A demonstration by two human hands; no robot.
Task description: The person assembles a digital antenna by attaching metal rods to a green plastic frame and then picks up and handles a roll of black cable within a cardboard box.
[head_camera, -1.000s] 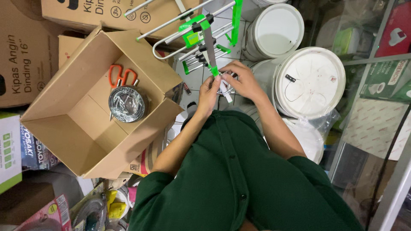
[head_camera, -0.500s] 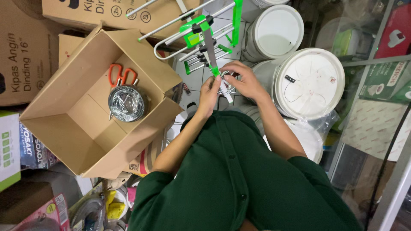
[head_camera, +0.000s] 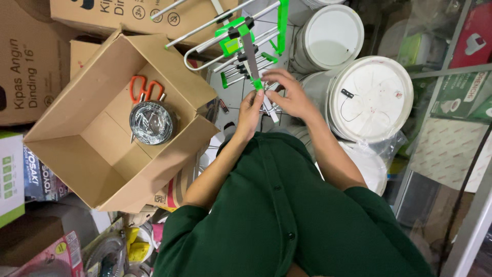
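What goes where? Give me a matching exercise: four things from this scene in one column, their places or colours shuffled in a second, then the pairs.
Things:
1. scissors
2. roll of clear tape
3. antenna
4. white bucket lid

Descriptions:
A. green plastic clips on metal rods
B. orange handles
C. right of the right hand
D. shiny, in the cardboard box below the scissors

Pairs: 1-B, 2-D, 3-A, 4-C

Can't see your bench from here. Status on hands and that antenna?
Both hands gripping the antenna boom's near end. Open box left, white buckets right; nothing blocking.
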